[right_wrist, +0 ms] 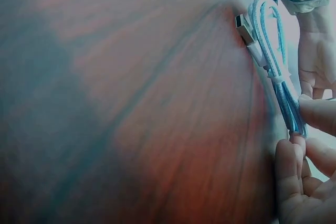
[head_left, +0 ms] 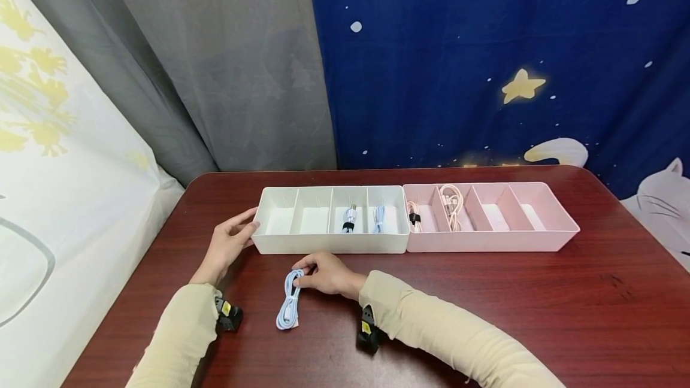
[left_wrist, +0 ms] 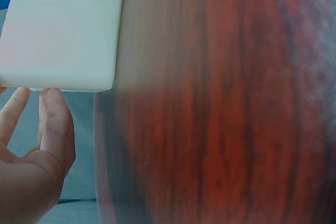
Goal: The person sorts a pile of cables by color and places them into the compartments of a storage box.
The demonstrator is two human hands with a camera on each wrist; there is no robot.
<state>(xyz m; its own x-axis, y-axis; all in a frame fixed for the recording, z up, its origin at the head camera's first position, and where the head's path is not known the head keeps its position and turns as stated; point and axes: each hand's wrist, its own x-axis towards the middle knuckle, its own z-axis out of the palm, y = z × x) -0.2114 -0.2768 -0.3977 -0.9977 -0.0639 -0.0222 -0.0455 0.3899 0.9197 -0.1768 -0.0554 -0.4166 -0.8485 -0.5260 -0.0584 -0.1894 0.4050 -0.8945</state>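
Observation:
My right hand (head_left: 327, 274) pinches one end of a coiled light-blue USB cable (head_left: 290, 303), which hangs down in front of the white box. In the right wrist view the cable (right_wrist: 274, 61) shows its tied middle and metal USB plug, with the right hand's thumb and fingers (right_wrist: 287, 174) at its lower end. My left hand (head_left: 226, 245) touches the left end of the white divided box (head_left: 329, 244). Its fairly straight fingertips meet the box's edge in the left wrist view, where the hand (left_wrist: 39, 156) is partly cut off.
A pink divided box (head_left: 490, 242) adjoins the white one on the right. Two bundled cables lie in the white box: one black-strapped (head_left: 349, 218), one light blue (head_left: 379, 219). Pink cables (head_left: 453, 205) lie in the pink box. Curtains hang behind the dark red wooden table (head_left: 485, 304).

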